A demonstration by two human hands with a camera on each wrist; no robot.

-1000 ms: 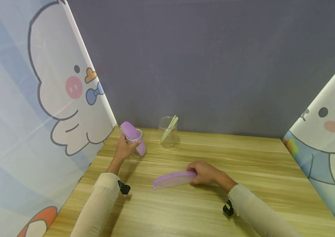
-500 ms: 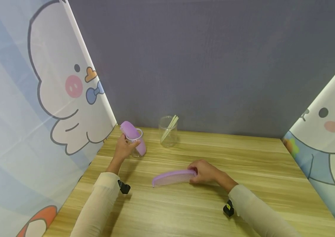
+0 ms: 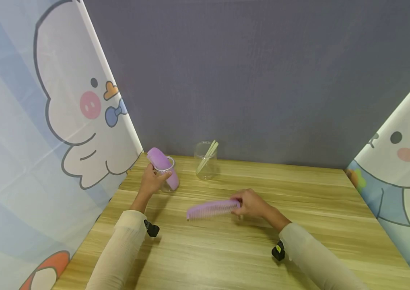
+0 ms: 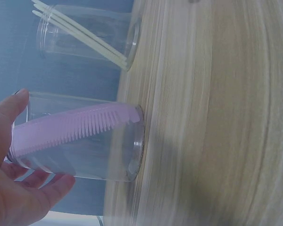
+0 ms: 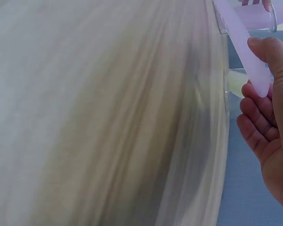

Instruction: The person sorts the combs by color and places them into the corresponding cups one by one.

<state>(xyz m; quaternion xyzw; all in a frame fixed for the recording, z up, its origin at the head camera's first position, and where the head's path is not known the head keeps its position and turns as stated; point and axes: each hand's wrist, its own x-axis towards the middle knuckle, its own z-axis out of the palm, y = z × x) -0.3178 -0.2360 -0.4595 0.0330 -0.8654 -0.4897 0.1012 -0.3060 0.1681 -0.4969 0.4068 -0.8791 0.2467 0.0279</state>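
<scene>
My left hand holds a clear glass jar near its rim, thumb on one side and fingers on the other. Inside that jar a purple comb leans at a slant, its upper end sticking out past the rim. A second purple comb is in my right hand, pinched at one end between thumb and fingers. It points left over the table with its teeth downward. In the right wrist view this comb shows its smooth back, and the thumb presses on it.
Behind and right of the held jar stands another clear glass jar with several thin pale-yellow sticks leaning in it. Both jars are on the wood-grain table. A grey panel rises at the back, with cartoon-printed sheets at the sides.
My right hand has lifted its comb and moved it slightly away from me, toward the back of the table. The left hand and its jar have stayed in place.
</scene>
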